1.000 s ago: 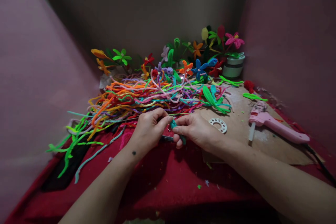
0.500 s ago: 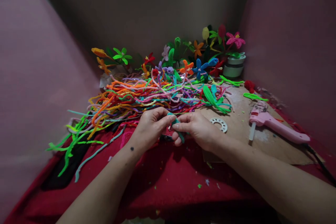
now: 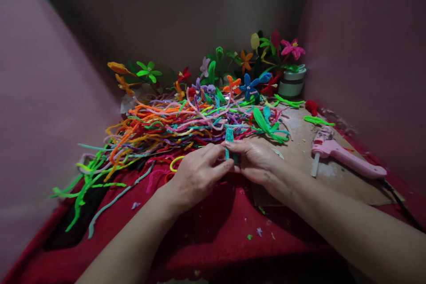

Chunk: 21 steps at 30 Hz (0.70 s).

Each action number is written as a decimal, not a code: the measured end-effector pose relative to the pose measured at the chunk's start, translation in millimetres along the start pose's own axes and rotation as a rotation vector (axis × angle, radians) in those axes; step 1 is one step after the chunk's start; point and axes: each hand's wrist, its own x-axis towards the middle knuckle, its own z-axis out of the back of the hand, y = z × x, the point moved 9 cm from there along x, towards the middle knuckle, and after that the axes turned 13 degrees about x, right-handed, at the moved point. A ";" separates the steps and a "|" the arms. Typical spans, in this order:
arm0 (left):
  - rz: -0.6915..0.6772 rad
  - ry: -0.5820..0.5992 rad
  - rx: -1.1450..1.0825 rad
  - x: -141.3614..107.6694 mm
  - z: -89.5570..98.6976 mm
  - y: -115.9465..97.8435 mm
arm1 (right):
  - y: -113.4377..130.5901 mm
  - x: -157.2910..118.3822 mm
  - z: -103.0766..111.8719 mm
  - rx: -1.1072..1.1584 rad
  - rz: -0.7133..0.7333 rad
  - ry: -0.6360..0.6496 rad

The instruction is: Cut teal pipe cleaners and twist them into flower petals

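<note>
A teal pipe cleaner piece (image 3: 229,136), folded into a narrow leaf-like shape, stands nearly upright between my hands above the front of the table. My right hand (image 3: 259,159) pinches it between thumb and fingers from the right side. From the left, my left hand (image 3: 201,171) has its fingers closed at the lower part of the same piece, its back turned towards me. The piece's bottom end is partly hidden by the fingers. Just beyond my hands spreads a big heap of loose colored pipe cleaners (image 3: 179,120).
On the right, a pink glue gun (image 3: 346,155) with its cord lies on cardboard (image 3: 293,182). A white ring (image 3: 278,154) is mostly behind my right wrist. Pipe cleaner flowers (image 3: 249,86) and a pale pot (image 3: 291,82) line the back. Red cloth (image 3: 213,239) covers the table.
The teal piece has turned from slanting down between the fingers to standing upright. My left hand has rolled over, showing its back. The whole view has shifted slightly.
</note>
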 end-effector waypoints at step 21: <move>0.016 -0.050 -0.170 -3.7 -7.0 9.8 | 0.9 1.5 4.3 -0.056 0.061 -0.011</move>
